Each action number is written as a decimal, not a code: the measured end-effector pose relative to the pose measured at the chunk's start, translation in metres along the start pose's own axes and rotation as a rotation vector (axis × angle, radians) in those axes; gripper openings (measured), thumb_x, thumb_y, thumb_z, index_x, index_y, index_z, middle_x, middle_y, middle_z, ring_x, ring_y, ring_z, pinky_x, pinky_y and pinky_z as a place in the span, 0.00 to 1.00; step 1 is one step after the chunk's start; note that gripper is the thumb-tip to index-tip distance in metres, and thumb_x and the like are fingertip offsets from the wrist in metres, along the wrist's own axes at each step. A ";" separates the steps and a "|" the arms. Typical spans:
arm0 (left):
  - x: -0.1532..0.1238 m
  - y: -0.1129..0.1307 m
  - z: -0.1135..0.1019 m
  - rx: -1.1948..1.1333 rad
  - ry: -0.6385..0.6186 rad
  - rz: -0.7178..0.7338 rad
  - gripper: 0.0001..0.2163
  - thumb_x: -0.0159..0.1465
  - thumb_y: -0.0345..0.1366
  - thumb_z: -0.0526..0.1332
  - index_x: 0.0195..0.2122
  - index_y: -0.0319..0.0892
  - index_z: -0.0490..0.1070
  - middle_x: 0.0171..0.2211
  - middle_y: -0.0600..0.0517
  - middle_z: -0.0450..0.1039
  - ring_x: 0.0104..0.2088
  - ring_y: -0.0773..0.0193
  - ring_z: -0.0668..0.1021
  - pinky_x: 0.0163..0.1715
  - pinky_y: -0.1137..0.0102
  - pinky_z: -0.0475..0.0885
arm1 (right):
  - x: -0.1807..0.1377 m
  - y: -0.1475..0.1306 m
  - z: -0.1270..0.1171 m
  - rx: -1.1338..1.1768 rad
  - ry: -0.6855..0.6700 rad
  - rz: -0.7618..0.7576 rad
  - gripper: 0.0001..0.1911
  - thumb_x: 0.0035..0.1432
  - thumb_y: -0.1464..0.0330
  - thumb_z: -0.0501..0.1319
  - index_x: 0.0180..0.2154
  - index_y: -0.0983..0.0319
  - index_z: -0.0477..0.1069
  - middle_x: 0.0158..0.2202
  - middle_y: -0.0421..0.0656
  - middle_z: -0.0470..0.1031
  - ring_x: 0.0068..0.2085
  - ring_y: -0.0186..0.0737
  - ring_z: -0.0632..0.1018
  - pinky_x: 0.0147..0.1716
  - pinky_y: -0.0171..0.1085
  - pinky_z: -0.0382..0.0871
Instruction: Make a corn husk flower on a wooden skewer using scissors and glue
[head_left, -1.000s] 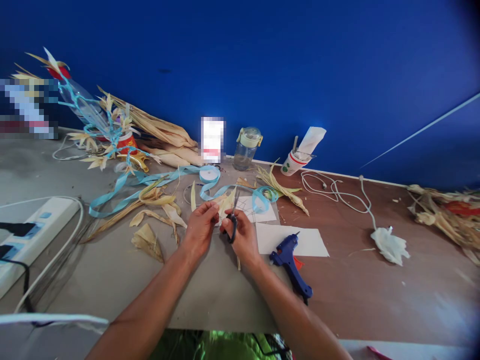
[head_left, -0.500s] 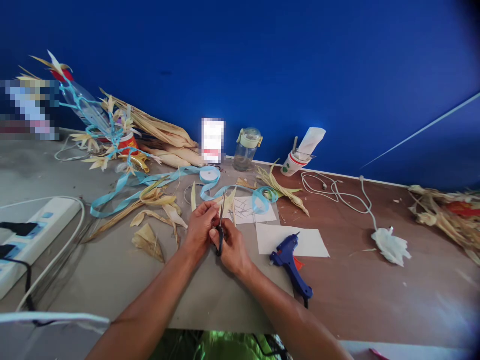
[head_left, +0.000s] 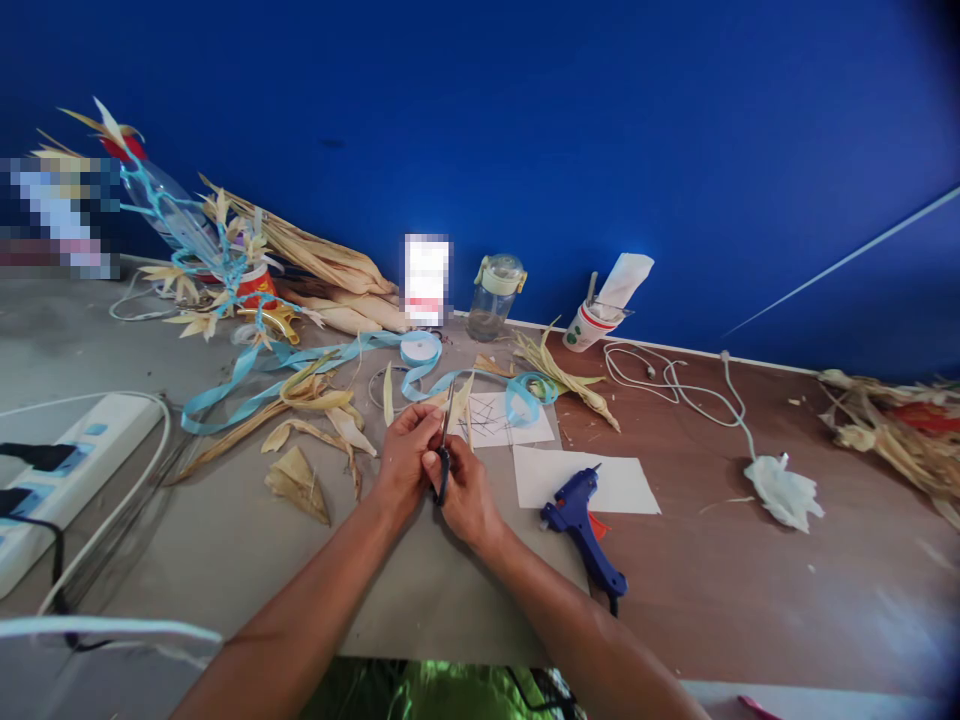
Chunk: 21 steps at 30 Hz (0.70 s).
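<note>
My right hand (head_left: 463, 492) is closed round the dark handles of small scissors (head_left: 444, 452), whose blades point up and away from me. My left hand (head_left: 405, 455) is closed right beside it, pinching a pale strip of dried corn husk (head_left: 459, 400) at the blades. Both hands touch each other over the grey table top (head_left: 225, 540). Behind them lies a scribbled white paper (head_left: 499, 420) and a loop of light blue ribbon (head_left: 525, 395).
A blue glue gun (head_left: 581, 520) lies on white paper right of my hands. Loose husks (head_left: 300, 480) and ribbon spread to the left, near a power strip (head_left: 67, 460). A jar (head_left: 495, 297), a cup (head_left: 592, 322), a white cable (head_left: 675, 385) and husks (head_left: 892, 430) stand farther back and right.
My right hand with the scissors has moved left and closer to my left hand, until the two touch. The scissors' blades now stand at the husk strip.
</note>
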<state>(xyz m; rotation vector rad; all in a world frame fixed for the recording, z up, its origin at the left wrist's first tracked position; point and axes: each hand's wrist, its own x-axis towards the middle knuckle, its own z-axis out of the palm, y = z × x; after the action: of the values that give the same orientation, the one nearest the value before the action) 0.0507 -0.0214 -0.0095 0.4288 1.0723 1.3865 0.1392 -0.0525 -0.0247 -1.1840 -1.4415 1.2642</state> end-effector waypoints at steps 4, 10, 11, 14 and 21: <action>0.000 0.000 0.001 -0.013 0.003 -0.005 0.14 0.42 0.38 0.71 0.22 0.39 0.66 0.16 0.60 0.59 0.17 0.77 0.60 0.17 0.78 0.53 | 0.000 0.001 0.000 -0.024 0.005 -0.005 0.15 0.59 0.56 0.55 0.36 0.62 0.66 0.28 0.40 0.70 0.29 0.35 0.70 0.27 0.32 0.63; 0.000 -0.001 0.001 -0.025 0.007 -0.012 0.14 0.41 0.36 0.72 0.22 0.38 0.67 0.15 0.60 0.60 0.16 0.77 0.59 0.16 0.78 0.53 | 0.000 0.001 0.000 -0.063 0.017 -0.002 0.16 0.59 0.56 0.55 0.36 0.63 0.65 0.25 0.39 0.68 0.26 0.34 0.67 0.25 0.33 0.61; 0.000 -0.002 0.001 -0.024 0.006 -0.008 0.14 0.41 0.36 0.72 0.22 0.38 0.67 0.15 0.60 0.60 0.16 0.77 0.59 0.16 0.78 0.53 | 0.000 0.001 0.000 -0.059 0.019 -0.002 0.16 0.59 0.56 0.55 0.36 0.63 0.65 0.25 0.39 0.68 0.26 0.34 0.67 0.25 0.33 0.60; 0.002 -0.003 0.000 -0.020 0.006 -0.002 0.14 0.41 0.37 0.71 0.22 0.38 0.67 0.15 0.60 0.60 0.16 0.77 0.59 0.16 0.78 0.53 | 0.000 0.003 0.001 -0.041 0.022 -0.003 0.16 0.59 0.55 0.55 0.37 0.62 0.65 0.26 0.39 0.69 0.27 0.34 0.67 0.25 0.32 0.60; 0.003 -0.004 0.000 -0.025 0.009 -0.001 0.14 0.41 0.37 0.72 0.21 0.38 0.67 0.15 0.60 0.59 0.16 0.77 0.60 0.16 0.79 0.54 | 0.001 0.011 0.001 -0.069 0.034 -0.024 0.15 0.60 0.56 0.54 0.35 0.62 0.65 0.25 0.39 0.68 0.27 0.34 0.66 0.25 0.33 0.60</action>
<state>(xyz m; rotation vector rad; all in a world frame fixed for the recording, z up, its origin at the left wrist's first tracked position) 0.0522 -0.0193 -0.0139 0.4047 1.0610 1.4008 0.1389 -0.0513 -0.0355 -1.2242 -1.4799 1.1806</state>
